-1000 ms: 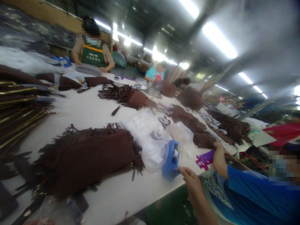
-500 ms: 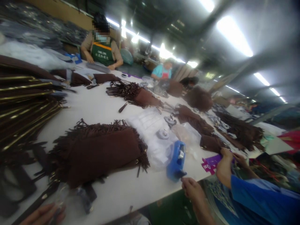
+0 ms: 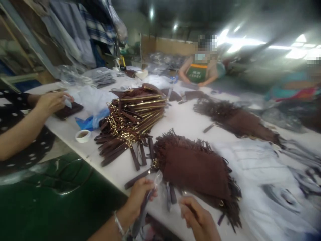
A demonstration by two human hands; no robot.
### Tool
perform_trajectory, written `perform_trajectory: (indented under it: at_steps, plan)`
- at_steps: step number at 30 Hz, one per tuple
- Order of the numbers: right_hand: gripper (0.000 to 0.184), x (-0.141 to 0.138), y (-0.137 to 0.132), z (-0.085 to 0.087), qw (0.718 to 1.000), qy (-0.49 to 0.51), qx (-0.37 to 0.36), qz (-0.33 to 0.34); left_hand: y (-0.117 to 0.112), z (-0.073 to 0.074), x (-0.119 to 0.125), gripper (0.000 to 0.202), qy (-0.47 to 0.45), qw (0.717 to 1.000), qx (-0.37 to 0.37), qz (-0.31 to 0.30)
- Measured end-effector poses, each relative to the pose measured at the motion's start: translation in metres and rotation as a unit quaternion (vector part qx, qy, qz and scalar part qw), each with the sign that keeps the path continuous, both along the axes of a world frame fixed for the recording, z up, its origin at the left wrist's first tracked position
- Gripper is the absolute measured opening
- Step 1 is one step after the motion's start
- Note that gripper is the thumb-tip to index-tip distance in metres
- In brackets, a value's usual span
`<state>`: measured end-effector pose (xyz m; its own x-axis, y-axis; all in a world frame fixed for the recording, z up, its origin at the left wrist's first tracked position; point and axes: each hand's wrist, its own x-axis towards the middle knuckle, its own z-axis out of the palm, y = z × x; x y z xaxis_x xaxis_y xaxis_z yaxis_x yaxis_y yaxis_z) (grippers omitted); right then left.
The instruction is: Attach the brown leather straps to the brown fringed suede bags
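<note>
Left hand [image 3: 140, 193] gripping a dark strap [image 3: 140, 216], right hand [image 3: 197, 214] curled, grip unclear, brown fringed bag [image 3: 195, 170] nearby

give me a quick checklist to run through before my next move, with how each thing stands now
1. Strap held by left hand: ok.
2. Clear plastic by the left hand, fastened or loose: cannot tell.
3. Right hand empty: cannot tell, blurred.
4. Fringed bag lying flat: ok.
5. Tape roll well back from the table edge: not ok, it sits near it.
6. Co-worker's hand apart from both of yours: ok.
</note>
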<state>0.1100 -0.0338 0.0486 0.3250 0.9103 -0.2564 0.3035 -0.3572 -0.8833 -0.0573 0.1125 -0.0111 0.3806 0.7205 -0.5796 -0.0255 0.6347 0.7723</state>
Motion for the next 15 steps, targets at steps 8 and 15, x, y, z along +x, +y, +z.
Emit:
perform_trajectory:
  at_steps: [8,15]
  plan:
    - [0.026,-0.035,0.089,-0.016,0.986,-0.036,0.069,0.146,0.0,0.007,-0.003,0.012,-0.034,0.999,0.041,-0.003]
    - [0.034,-0.033,0.097,-0.021,0.979,-0.083,0.073,0.172,0.006,0.003,-0.006,0.014,-0.024,0.999,0.018,-0.022]
